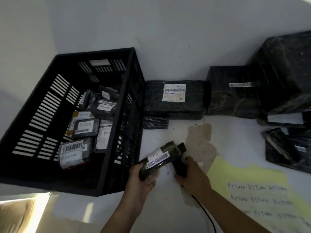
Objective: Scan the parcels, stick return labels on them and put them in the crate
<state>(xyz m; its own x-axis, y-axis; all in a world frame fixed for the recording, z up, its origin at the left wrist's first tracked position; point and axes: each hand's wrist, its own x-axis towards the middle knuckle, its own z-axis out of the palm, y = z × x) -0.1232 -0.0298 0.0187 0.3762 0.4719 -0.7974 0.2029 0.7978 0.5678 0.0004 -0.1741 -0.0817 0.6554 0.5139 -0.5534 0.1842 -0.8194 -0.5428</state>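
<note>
My left hand (pixel 143 179) grips the near end of a small black-wrapped parcel (pixel 170 148) with a white barcode label on top, held just right of the crate. My right hand (pixel 191 175) holds a black corded barcode scanner (pixel 180 158) whose head points at the parcel's far end. The black slatted crate (pixel 50 101) stands on the left and contains several parcels with handwritten RETURN labels. A yellow sheet of RETURN labels (pixel 259 195) lies at the lower right.
More black-wrapped parcels line the wall: a flat one with a white shipping label (pixel 175 98), a small one (pixel 155 122) in front of it, larger boxes (pixel 235 91) and a pile of flat ones (pixel 289 145) on the right. The scanner's cable (pixel 207 214) trails toward me.
</note>
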